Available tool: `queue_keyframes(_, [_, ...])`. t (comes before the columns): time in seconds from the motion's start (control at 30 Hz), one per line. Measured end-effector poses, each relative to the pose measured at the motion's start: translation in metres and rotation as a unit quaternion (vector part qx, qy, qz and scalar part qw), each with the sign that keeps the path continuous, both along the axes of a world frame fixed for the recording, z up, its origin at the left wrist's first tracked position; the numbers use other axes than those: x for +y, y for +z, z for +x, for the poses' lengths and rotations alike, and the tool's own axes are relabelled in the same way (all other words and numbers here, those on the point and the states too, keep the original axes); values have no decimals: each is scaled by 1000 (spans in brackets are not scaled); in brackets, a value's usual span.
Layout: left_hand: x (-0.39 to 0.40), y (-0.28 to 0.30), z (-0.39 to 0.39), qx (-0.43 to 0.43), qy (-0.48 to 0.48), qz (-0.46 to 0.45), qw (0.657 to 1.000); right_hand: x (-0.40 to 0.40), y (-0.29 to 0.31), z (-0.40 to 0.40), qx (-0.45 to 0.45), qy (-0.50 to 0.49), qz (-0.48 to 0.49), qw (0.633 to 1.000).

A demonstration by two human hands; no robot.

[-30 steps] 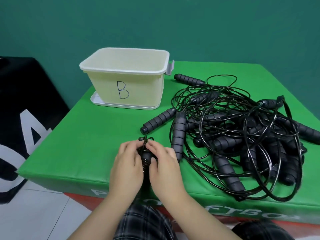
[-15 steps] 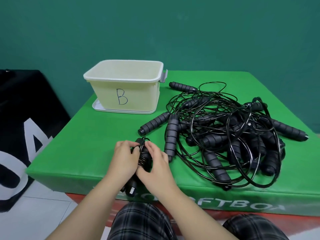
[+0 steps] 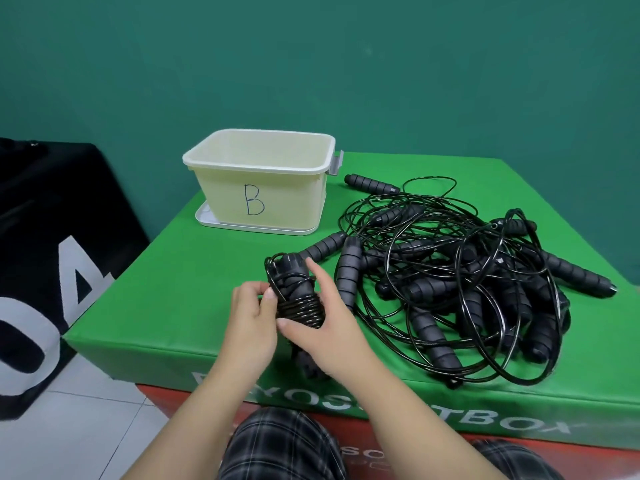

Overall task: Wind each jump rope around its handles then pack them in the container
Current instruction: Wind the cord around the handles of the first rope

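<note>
Since 0.5 s ago: wound jump rope (image 3: 297, 299) lifted higher | left hand (image 3: 252, 318), right hand (image 3: 327, 323) both grip it | handles' axis points at container (image 3: 258, 188), up-left, nearer left hand.

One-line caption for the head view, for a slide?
Both hands hold a wound jump rope beside a tangled pile.
</note>
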State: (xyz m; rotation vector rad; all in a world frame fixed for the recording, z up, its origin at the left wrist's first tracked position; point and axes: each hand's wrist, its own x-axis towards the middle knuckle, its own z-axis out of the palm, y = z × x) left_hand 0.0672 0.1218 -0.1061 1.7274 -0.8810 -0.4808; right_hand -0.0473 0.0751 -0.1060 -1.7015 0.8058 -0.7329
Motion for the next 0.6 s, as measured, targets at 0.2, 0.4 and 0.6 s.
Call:
queue_keyframes(0.2, [7, 8, 25, -352, -116, 102, 923, 2, 1, -7, 20, -16, -44, 999])
queue_keyframes(0.4, [8, 21, 34, -314, -179, 100, 927, 4, -1, -5, 24, -44, -64, 997])
queue_keyframes(0.6, [18, 28, 28, -317, -141, 103, 932, 5, 9, 2, 143, -40, -119, 982])
